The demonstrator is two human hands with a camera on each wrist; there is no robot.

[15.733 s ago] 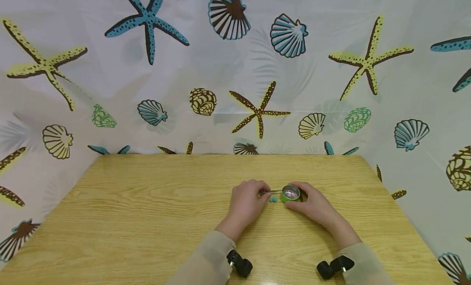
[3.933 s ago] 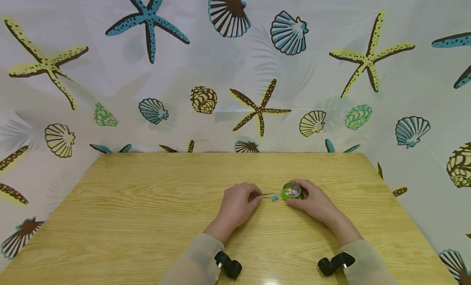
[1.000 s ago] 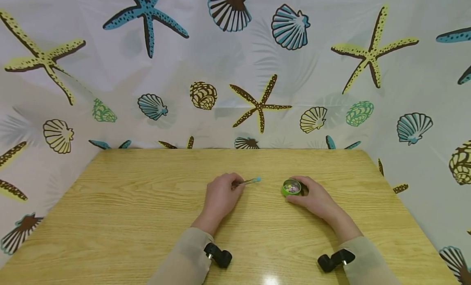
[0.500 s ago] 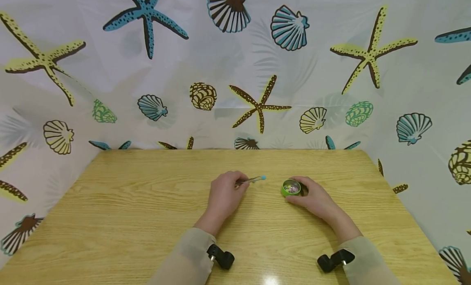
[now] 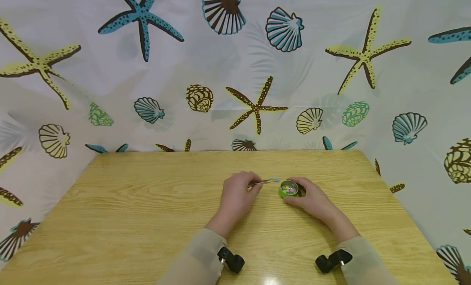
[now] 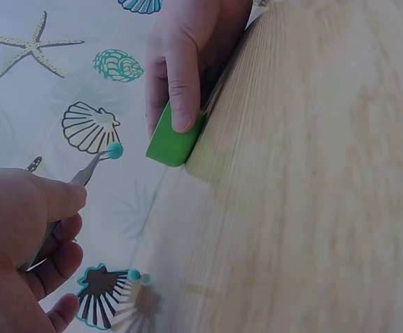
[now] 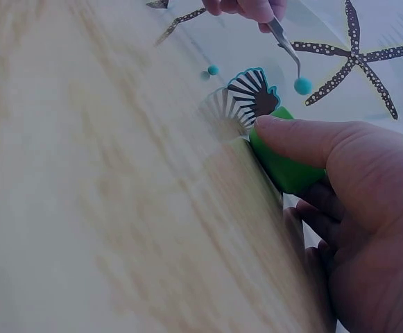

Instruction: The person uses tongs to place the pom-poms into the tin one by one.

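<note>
My left hand [image 5: 237, 197] pinches metal tweezers [image 5: 265, 181] between thumb and fingers, with their bent tips toward the right. At those tips sits a small blue ball [image 6: 115, 150], raised above the table just left of the tin. My right hand [image 5: 312, 198] grips a small round green tin [image 5: 281, 192] from its right side, thumb in front and fingers behind. The tin stands upright on the table, and pale pink and yellow pieces [image 5: 289, 190] show inside it. Another blue ball [image 7: 213, 70] lies on the table beyond the tin, hidden in the head view.
A wood-grain table [image 5: 147, 219] spreads around both hands. Behind it and at its sides hangs a white cloth [image 5: 173, 72] printed with starfish and shells. Black wrist cameras [image 5: 231, 259] sit on both sleeves.
Two blue balls lay beside the tin earlier; one has since been picked up in the tweezers. Over the last second my left hand has carried it right, toward the tin. My right hand stays put.
</note>
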